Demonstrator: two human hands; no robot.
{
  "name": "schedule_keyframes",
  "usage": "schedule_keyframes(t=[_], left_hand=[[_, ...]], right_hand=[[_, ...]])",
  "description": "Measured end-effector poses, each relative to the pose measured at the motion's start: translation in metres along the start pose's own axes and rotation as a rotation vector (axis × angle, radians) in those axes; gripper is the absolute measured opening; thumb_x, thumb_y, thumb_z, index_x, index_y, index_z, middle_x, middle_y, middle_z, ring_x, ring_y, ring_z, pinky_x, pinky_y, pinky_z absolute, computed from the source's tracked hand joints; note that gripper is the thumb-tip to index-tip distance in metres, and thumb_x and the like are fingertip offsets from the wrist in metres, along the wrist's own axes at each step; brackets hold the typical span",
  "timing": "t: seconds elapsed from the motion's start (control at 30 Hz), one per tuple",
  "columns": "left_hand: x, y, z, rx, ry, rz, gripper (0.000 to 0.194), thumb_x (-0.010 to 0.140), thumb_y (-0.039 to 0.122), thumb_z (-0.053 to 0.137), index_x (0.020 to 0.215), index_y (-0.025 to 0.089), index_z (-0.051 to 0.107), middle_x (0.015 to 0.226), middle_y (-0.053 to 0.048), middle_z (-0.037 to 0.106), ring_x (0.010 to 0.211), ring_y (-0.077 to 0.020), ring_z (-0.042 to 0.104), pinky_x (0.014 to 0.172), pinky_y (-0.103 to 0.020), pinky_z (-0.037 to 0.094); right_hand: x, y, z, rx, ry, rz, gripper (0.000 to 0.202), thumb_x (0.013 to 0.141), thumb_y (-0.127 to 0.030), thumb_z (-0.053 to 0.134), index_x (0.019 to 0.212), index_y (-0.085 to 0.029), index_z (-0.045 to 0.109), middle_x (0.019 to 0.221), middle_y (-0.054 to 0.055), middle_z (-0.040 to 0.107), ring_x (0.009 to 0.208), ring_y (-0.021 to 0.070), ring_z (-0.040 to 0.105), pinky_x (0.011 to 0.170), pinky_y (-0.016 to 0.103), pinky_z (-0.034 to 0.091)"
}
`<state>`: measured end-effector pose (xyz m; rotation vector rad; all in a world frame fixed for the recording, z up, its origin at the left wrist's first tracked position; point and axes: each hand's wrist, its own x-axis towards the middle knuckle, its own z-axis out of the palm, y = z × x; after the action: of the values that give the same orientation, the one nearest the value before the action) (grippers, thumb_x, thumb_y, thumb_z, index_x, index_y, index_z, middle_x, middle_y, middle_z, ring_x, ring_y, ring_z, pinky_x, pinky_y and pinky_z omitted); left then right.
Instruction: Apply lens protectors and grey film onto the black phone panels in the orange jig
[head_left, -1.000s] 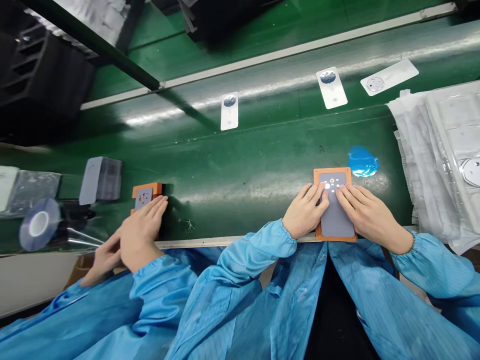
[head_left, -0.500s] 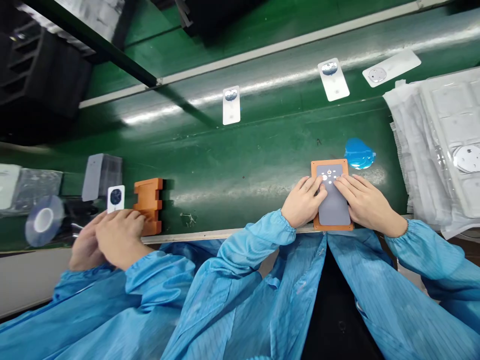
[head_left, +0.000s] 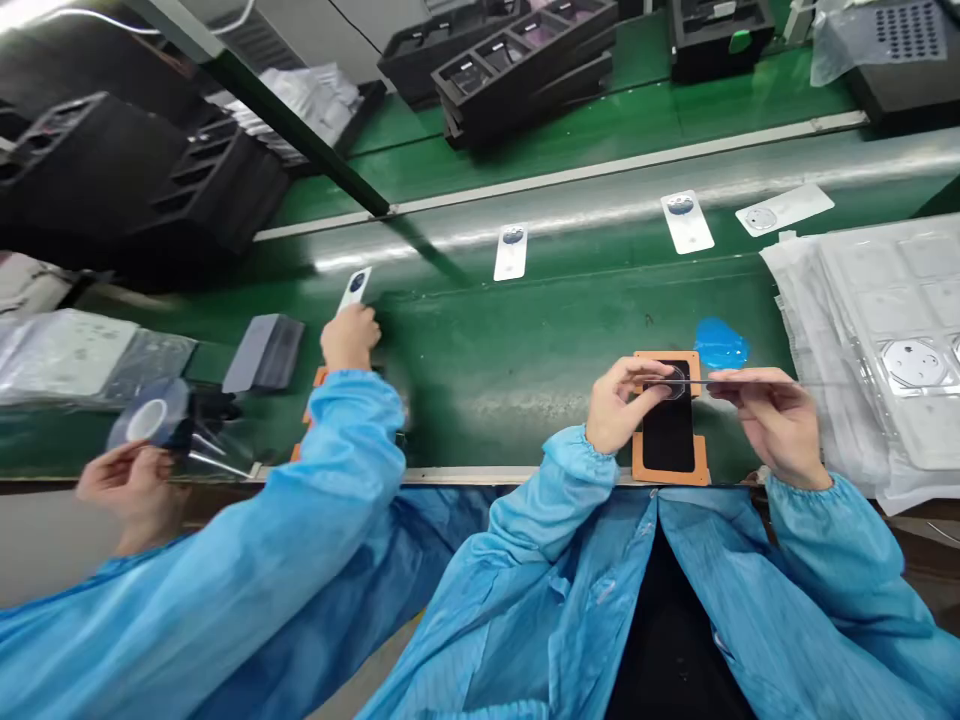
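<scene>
My left hand pinches one end of a thin flat panel, which I see edge-on. Its faces do not show. At the panel's other end, the fingers of my right hand are closed on it. Just below the raised panel lies an orange fixture at the bench edge. In the fixture rests a black phone-shaped piece, with a round outline near its top, partly covered by my left fingers. A blue piece of film lies behind the fixture.
White phone back covers lie along the green bench. Stacked plastic trays stand at right. On the left, a co-worker's hand holds a white cover, near grey panels and a tape roll. Black trays sit behind.
My hands have gone from pressing on the grey panel in the fixture to holding a thin panel edge-on above it. A black piece now shows there. The co-worker's hand reached forward with a cover.
</scene>
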<state>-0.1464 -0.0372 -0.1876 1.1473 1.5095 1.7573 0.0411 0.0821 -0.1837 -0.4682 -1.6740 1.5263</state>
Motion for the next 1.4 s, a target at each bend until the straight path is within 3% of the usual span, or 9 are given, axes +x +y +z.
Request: schedule_keyframes(t=[0.13, 0.33, 0.5, 0.63, 0.73, 0.87, 1.23, 1.33, 1.4], left_hand=[[0.0, 0.02, 0.031, 0.016, 0.105, 0.211, 0.018, 0.093, 0.035, 0.077, 0.092, 0.018, 0.072, 0.095, -0.007, 0.078, 0.093, -0.0187, 0.076, 0.09, -0.035, 0.062], [0.002, 0.032, 0.05, 0.24, 0.107, 0.462, 0.009, 0.099, 0.026, 0.067, 0.096, 0.019, 0.072, 0.098, -0.007, 0.08, 0.097, -0.0204, 0.076, 0.09, -0.038, 0.064], [0.006, 0.033, 0.054, 0.417, 0.159, 0.597, 0.011, 0.101, 0.024, 0.062, 0.095, 0.019, 0.07, 0.095, -0.006, 0.079, 0.094, -0.019, 0.076, 0.086, -0.036, 0.064], [0.009, 0.032, 0.058, 0.435, 0.223, 0.713, 0.003, 0.098, 0.02, 0.066, 0.096, 0.018, 0.068, 0.092, -0.004, 0.078, 0.089, -0.0165, 0.075, 0.084, -0.032, 0.063], [0.009, 0.031, 0.061, 0.418, 0.224, 0.728, 0.003, 0.098, 0.02, 0.067, 0.096, 0.018, 0.067, 0.092, -0.003, 0.078, 0.088, -0.0158, 0.075, 0.084, -0.031, 0.062], [0.008, 0.028, 0.064, 0.416, 0.227, 0.72, 0.005, 0.1, 0.02, 0.064, 0.096, 0.018, 0.067, 0.093, -0.004, 0.078, 0.092, -0.0161, 0.075, 0.085, -0.031, 0.061], [0.009, 0.026, 0.064, 0.461, 0.248, 0.692, 0.014, 0.103, 0.022, 0.058, 0.094, 0.019, 0.067, 0.093, -0.004, 0.078, 0.09, -0.017, 0.074, 0.082, -0.033, 0.057], [0.009, 0.028, 0.061, 0.42, 0.233, 0.655, 0.014, 0.103, 0.022, 0.058, 0.093, 0.019, 0.068, 0.092, -0.005, 0.078, 0.089, -0.017, 0.073, 0.083, -0.033, 0.057], [0.011, 0.029, 0.053, 0.361, 0.203, 0.562, 0.013, 0.102, 0.024, 0.062, 0.091, 0.019, 0.068, 0.089, -0.005, 0.077, 0.087, -0.0169, 0.072, 0.083, -0.032, 0.056]], right_hand=[[0.003, 0.016, -0.002, 0.255, -0.009, 0.25, 0.021, 0.101, -0.033, 0.045, 0.1, -0.027, 0.065, 0.097, 0.007, 0.075, 0.091, 0.0265, 0.075, 0.081, 0.05, 0.065], [0.005, 0.024, 0.001, 0.412, -0.09, 0.414, 0.029, 0.099, -0.037, 0.029, 0.093, -0.027, 0.055, 0.091, 0.008, 0.062, 0.094, 0.0267, 0.066, 0.079, 0.048, 0.061], [0.01, 0.014, 0.007, 0.623, -0.023, 0.518, 0.018, 0.086, -0.044, 0.056, 0.089, -0.027, 0.052, 0.084, 0.004, 0.054, 0.086, 0.021, 0.062, 0.078, 0.036, 0.062], [0.014, 0.0, 0.013, 0.804, 0.143, 0.671, 0.04, 0.064, -0.04, 0.082, 0.087, -0.028, 0.051, 0.082, 0.0, 0.053, 0.074, 0.0169, 0.059, 0.067, 0.03, 0.062], [0.016, -0.009, 0.017, 0.804, 0.166, 0.717, 0.053, 0.054, -0.042, 0.092, 0.085, -0.028, 0.051, 0.079, 0.0, 0.053, 0.066, 0.0159, 0.055, 0.059, 0.03, 0.061], [0.017, -0.012, 0.021, 0.766, 0.166, 0.743, 0.054, 0.051, -0.044, 0.094, 0.081, -0.028, 0.052, 0.078, 0.001, 0.052, 0.064, 0.0151, 0.051, 0.06, 0.028, 0.06], [0.014, 0.003, 0.019, 0.643, 0.064, 0.601, 0.042, 0.07, -0.054, 0.084, 0.086, -0.029, 0.054, 0.08, 0.002, 0.053, 0.066, 0.0165, 0.051, 0.065, 0.029, 0.059], [0.015, 0.005, 0.018, 0.65, 0.056, 0.553, 0.035, 0.071, -0.049, 0.083, 0.083, -0.028, 0.058, 0.079, 0.002, 0.056, 0.071, 0.0165, 0.056, 0.069, 0.028, 0.06], [0.018, 0.003, 0.016, 0.627, 0.108, 0.509, 0.027, 0.072, -0.041, 0.084, 0.081, -0.026, 0.063, 0.08, 0.001, 0.06, 0.075, 0.0145, 0.06, 0.069, 0.025, 0.06]])
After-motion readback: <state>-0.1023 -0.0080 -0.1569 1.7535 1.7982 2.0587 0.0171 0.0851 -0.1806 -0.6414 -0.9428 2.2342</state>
